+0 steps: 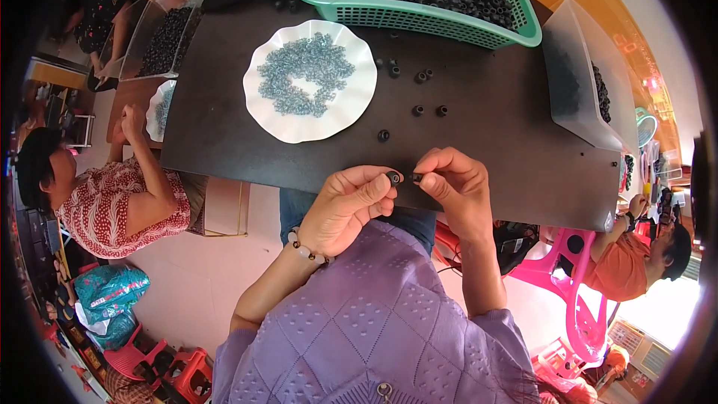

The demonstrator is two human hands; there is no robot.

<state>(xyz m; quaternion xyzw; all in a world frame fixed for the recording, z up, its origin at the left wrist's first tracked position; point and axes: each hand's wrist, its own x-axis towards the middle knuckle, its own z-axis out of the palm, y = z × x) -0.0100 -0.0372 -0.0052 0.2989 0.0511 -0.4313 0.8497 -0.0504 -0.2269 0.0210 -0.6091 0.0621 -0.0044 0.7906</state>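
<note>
Left hand pinching a round black piece, right hand pinching a smaller dark piece, both near-right of a white wavy-edged plate.

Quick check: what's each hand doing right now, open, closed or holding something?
Left hand: closed, pinching a small round black part.
Right hand: closed, fingertips on a small dark piece.

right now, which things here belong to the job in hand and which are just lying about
Seemingly in the job:
black piece in left fingers
smaller dark piece in right fingers
green basket
white plate
bluish bits

Apparently just lying about:
teal bag
red stool
</note>
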